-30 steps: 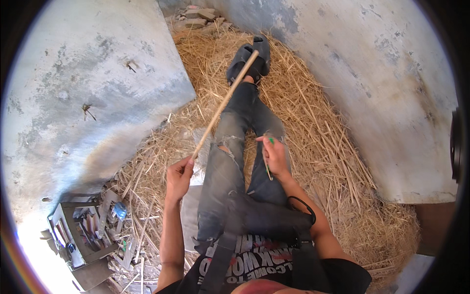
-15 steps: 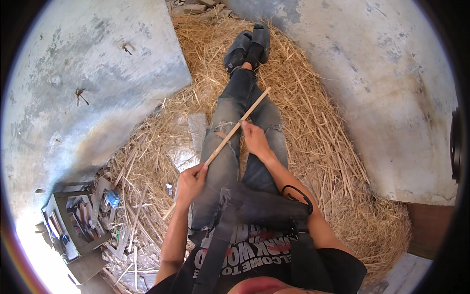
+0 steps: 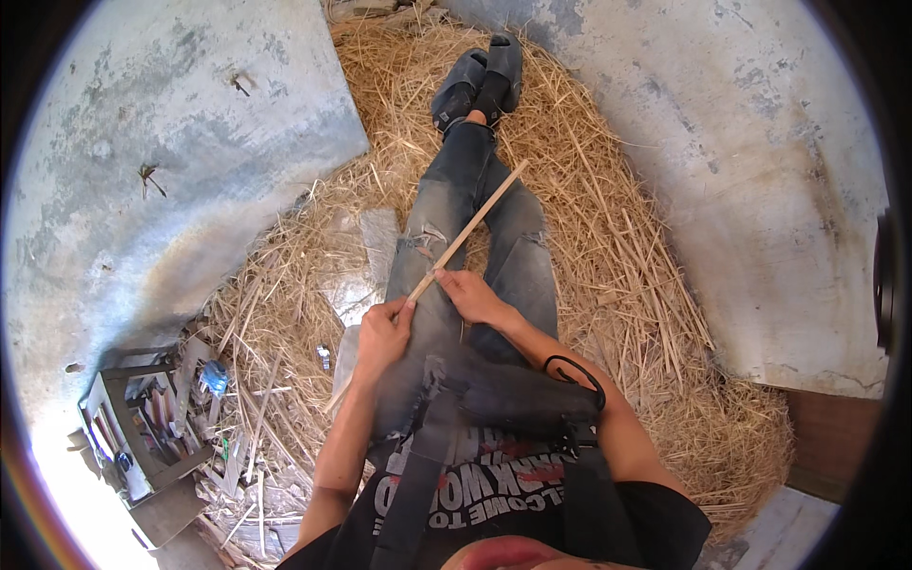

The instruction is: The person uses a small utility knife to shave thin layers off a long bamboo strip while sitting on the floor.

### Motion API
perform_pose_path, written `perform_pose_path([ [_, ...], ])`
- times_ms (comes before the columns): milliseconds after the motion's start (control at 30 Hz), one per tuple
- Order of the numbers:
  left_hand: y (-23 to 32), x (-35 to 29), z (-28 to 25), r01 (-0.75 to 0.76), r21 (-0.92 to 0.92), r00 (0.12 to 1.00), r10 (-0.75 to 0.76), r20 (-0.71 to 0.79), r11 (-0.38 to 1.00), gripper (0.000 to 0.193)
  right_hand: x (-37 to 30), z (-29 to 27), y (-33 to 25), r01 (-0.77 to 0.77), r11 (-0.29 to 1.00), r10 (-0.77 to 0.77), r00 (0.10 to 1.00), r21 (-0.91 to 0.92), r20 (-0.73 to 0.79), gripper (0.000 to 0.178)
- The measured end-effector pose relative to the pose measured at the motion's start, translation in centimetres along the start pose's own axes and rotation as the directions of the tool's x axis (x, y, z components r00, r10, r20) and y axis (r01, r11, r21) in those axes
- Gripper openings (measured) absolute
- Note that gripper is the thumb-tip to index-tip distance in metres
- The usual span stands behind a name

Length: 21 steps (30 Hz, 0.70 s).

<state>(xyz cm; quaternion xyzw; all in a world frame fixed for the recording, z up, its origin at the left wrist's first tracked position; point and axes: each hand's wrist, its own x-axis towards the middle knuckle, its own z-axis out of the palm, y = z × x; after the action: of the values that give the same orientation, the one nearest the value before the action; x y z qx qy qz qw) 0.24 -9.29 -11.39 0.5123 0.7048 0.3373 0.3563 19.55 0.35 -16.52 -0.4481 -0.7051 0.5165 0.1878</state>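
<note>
In the head view, a thin pale stick (image 3: 470, 231) is held slantwise over the lap, its upper end reaching out above the right knee and its lower end drawn in toward the body. The slant seems chosen so that the length is carried along the thighs and both hands can meet it near its lower part. The left hand (image 3: 382, 334) is curled shut around the lower end, the thumb laid along the wood, so that the piece is kept from turning or slipping. The right hand (image 3: 472, 296) is laid just beside it, the fingers pinched on the stick at the point where it crosses the jeans (image 3: 446, 204); whether something small is also held in this hand cannot be told, since the fingers are seen from the back. The legs are stretched out and crossed at the shoes (image 3: 480, 81), which gives a steady support under the work. The person is seated on a bed of straw (image 3: 608, 237) spread between two concrete slabs (image 3: 171, 161). A dark bag (image 3: 513, 399) is kept on the lap, close to the wrists. To the left, a small open rack (image 3: 133, 437) with odds and ends is set within arm's reach, beside split cane scraps (image 3: 242, 475) lying on the straw.
</note>
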Motion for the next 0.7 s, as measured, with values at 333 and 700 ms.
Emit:
perform_pose_path([
  [333,-0.8,-0.3,-1.4,0.089,-0.022,0.996,-0.088,0.02,0.996,0.031,-2.4,-0.2,-0.9,-0.061,0.889,0.039,0.997,0.453,0.059,0.057],
  [700,1.3,-2.3,0.3,-0.071,0.103,0.986,0.086,-0.146,0.992,0.029,-0.7,-2.1,-4.7,0.086,0.996,-0.085,0.989,0.004,-0.124,0.048],
])
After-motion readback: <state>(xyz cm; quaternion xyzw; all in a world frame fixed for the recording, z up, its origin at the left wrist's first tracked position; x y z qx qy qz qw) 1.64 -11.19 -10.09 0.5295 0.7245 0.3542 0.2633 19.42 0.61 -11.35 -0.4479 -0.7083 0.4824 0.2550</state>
